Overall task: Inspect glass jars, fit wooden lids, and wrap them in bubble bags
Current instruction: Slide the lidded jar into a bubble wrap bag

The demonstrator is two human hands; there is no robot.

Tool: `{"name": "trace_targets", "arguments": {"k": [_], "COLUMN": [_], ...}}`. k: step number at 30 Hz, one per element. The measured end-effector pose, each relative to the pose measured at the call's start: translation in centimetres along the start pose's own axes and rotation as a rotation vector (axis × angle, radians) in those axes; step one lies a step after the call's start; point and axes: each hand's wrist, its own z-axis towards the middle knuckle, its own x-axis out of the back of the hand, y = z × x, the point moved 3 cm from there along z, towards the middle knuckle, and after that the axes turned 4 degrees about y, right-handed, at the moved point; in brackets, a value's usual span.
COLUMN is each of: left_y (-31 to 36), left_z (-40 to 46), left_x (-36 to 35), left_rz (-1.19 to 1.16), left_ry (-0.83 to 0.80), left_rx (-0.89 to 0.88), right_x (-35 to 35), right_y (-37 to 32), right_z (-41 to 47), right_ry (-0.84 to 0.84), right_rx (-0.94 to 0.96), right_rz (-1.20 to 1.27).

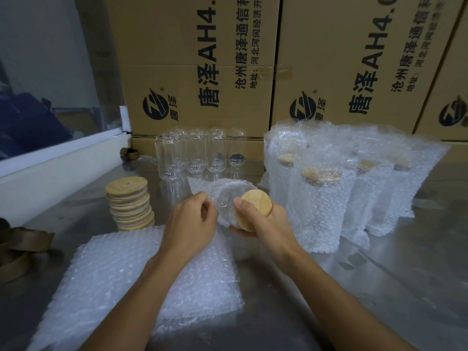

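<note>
1. Above the near stack of flat bubble bags [141, 279] on the table [379, 287], the right hand [266, 224] grasps a lidded jar [254, 210], its long axis pointing away.
2. Just left, the left hand [192, 224] pinches the bubble bag [222, 191] mouth, which the jar is entering.
3. The bag and fingers hide the jar body.

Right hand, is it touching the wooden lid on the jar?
Touching. The head view shows the right hand wrapped round the wooden lid, thumb pressed on its top face.
</note>
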Motion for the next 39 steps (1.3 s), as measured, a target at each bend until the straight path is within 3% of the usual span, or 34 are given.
{"name": "trace_targets", "arguments": {"k": [5, 13, 24, 30, 39], "left_y": [1.0, 1.3, 2.8, 3.3, 3.8], "left_z": [-0.1, -0.2, 0.2, 0.9, 1.3], "left_x": [-0.2, -0.7, 0.0, 1.2, 1.9], "left_rz": [-0.203, -0.323, -0.643, -0.790, -0.787], "left_ry": [-0.019, -0.034, -0.020, 0.052, 0.051], "left_rx": [0.020, 0.058, 0.168, 0.236, 0.269], "right_x": [0.1, 0.1, 1.1, 0.9, 1.3], "right_y": [-0.3, -0.2, -1.8, -3.3, -4.6], "right_z": [0.0, 0.5, 0.6, -0.1, 0.0], "right_ry": [0.038, 0.119, 0.304, 0.325, 0.297], "right_rx": [-0.001, 0.128, 0.381, 0.435, 0.406], "right_rz": [0.045, -0.011, -0.302, -0.247, -0.082]}}
